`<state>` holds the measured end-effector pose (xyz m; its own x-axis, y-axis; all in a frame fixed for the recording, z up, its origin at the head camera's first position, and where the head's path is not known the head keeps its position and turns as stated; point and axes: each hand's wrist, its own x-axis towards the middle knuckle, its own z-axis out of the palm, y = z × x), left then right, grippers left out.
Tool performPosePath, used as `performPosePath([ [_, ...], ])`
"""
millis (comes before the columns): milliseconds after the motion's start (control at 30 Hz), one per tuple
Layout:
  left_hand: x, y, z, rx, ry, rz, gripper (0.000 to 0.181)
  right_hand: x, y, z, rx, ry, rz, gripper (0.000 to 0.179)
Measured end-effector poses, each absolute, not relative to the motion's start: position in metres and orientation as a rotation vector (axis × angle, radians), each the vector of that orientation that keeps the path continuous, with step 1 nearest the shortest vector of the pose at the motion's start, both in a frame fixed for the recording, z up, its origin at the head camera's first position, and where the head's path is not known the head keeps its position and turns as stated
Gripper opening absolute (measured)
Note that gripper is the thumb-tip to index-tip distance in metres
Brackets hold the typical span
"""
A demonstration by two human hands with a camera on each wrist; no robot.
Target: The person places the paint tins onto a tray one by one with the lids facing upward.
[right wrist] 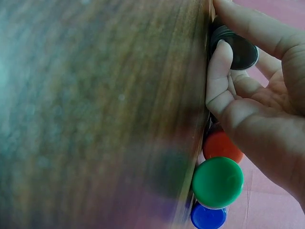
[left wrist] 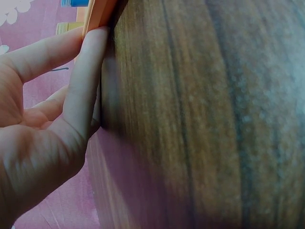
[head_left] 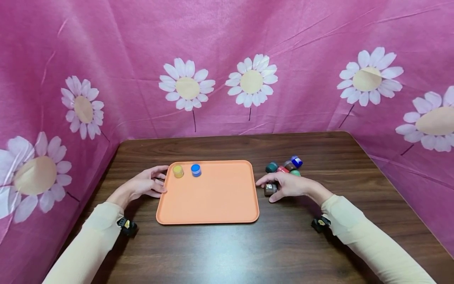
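An orange tray (head_left: 209, 201) lies on the table, with a yellow paint jar (head_left: 178, 171) and a blue paint jar (head_left: 196, 170) upright near its back left corner. My left hand (head_left: 150, 182) touches the tray's left rim with thumb and fingertips; the left wrist view shows them at the rim (left wrist: 98, 14). To the right of the tray, my right hand (head_left: 289, 185) reaches around a dark brown paint jar (head_left: 270, 189) lying on its side. Its thumb and forefinger stand on either side of this jar, whose dark end (right wrist: 244, 53) shows in the right wrist view.
Behind my right hand lies a cluster of jars: dark green (head_left: 272, 167), red (head_left: 283, 169), brown (head_left: 289, 165), blue (head_left: 296, 161) and light green (head_left: 295, 173). Pink flowered cloth (head_left: 220, 118) hangs around the wooden table (head_left: 220, 252).
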<state>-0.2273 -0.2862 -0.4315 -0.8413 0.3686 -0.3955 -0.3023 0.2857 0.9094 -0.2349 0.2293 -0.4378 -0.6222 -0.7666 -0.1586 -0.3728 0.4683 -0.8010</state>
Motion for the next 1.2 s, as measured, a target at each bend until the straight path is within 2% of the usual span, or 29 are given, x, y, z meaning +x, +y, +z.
performPosePath([
  [567, -0.2280, -0.2858, -0.4350, 0.073, 2.004, 1.605, 0.094, -0.2323, 0.2295, -0.4351, -0.942, 2.227, -1.008, 0.059],
  [1200, -0.2257, -0.2863, -0.4325, 0.078, 2.017, 1.599, 0.095, -0.2312, 0.2286, -0.4353, -0.974, 2.248, -1.041, 0.044],
])
